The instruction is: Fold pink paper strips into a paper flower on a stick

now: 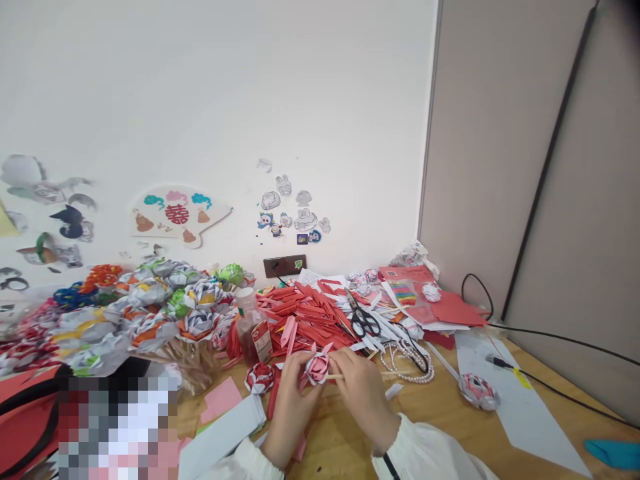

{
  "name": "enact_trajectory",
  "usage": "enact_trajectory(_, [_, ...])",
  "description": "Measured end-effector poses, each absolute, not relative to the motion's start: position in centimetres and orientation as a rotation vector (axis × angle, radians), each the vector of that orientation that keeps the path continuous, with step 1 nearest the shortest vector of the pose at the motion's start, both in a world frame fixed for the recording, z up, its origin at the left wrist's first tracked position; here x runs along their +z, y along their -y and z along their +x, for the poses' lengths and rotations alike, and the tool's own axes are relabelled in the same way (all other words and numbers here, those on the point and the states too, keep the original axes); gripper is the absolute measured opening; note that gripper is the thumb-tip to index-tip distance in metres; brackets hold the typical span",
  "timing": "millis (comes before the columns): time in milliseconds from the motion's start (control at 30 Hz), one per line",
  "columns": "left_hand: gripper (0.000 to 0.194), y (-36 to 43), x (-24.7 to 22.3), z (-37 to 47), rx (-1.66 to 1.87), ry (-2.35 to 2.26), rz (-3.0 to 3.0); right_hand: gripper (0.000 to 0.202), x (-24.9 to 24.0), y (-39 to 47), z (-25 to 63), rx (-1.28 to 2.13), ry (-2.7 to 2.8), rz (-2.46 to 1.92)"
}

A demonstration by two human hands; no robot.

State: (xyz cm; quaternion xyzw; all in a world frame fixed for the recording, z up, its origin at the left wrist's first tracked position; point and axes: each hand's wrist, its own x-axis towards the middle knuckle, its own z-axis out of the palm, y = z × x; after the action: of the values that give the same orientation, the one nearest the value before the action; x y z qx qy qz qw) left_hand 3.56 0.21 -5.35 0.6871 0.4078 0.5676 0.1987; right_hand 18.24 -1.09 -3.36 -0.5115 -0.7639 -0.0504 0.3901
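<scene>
The paper flower (318,367) sits between my two hands, low over the wooden table (450,427), and both hands have it. My left hand (290,407) closes its fingers around the left side of the flower; my right hand (363,393) pinches the other side, and a thin stick (336,377) seems to come out from the flower toward the right palm. How firmly each hand presses, I cannot tell — the fingers cover the contact.

I think the main risk is in this grip. The petals are folded paper, so too hard a pinch can flatten or tear them, and a twist of the stick against the bloom can loosen what is folded.

Just beyond my left fingertips lies another small flower (260,378), and a little bottle (250,327) stands behind it. A wide movement of the left wrist can tip the bottle onto the pile of red paper strips (300,313).

Beyond my right hand lie a string of pearl beads (407,363) and black scissors (364,322), both near. My sleeve can catch the beads and drag them — the scissors blades point toward the strips, so they are less of a worry.

Farther to the right, a finished flower (479,390) and a black cable (555,393) are well apart from the hands.
</scene>
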Motion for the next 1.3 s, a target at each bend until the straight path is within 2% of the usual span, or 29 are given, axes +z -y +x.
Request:
enact_trajectory(200, [0.04,-0.5,-5.7,3.5,1.625,-1.083,1.567,0.014,-2.9,1.4,18.6,-0.003,1.94,-1.312])
enact_trajectory(333, [0.043,-0.3,-5.3,3.5,1.585,-1.059,1.47,0.018,-3.2,1.1,18.5,0.017,1.946,-1.291])
enact_trajectory(500, [0.045,-0.5,-5.5,3.5,1.546,-0.988,1.564,0.02,-2.8,0.7,18.8,0.07,1.785,-1.292])
enact_trajectory(667, [0.04,-0.3,-4.9,2.8,1.636,-1.175,1.838,0.021,-2.2,0.7,19.5,0.153,1.825,-1.205])
enact_trajectory(767, [0.05,0.0,-4.1,2.4,1.538,-1.15,1.888,0.02,-2.1,0.6,19.8,0.189,1.868,-1.154])
enact_trajectory(900, [0.046,0.3,-3.4,2.0,1.327,-1.095,1.916,0.019,-2.1,0.3,20.2,0.181,1.901,-1.142])
enact_trajectory(1300, [0.058,0.4,-3.8,2.1,1.192,-1.04,1.918,0.019,-2.4,0.1,19.9,0.09,1.874,-1.159])
